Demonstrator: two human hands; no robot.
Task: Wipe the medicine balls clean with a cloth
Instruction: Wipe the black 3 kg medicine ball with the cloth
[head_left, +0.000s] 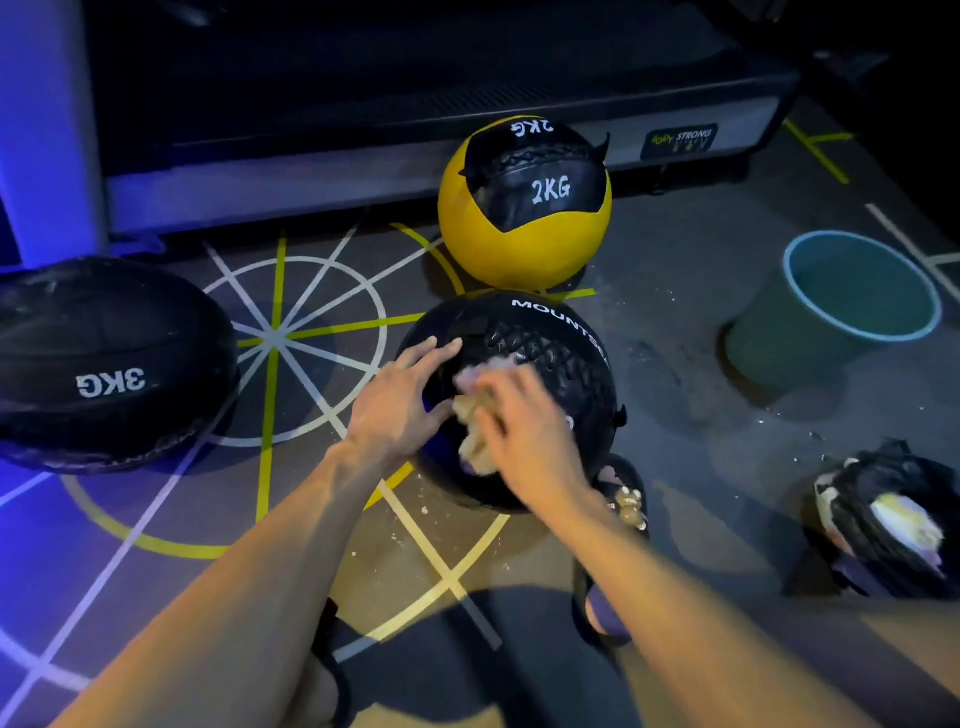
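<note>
Black med ball (540, 358) under R hand (524, 441)

Black laced ball (540, 353), yellow-and-black 2KG ball (519, 239), pale cloth (475, 415), teal bucket (769, 338), grey floor (701, 415) with yellow, white lines

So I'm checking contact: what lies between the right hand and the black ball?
A crumpled cloth, pressed under the right hand against the black ball, in the head view.
</note>
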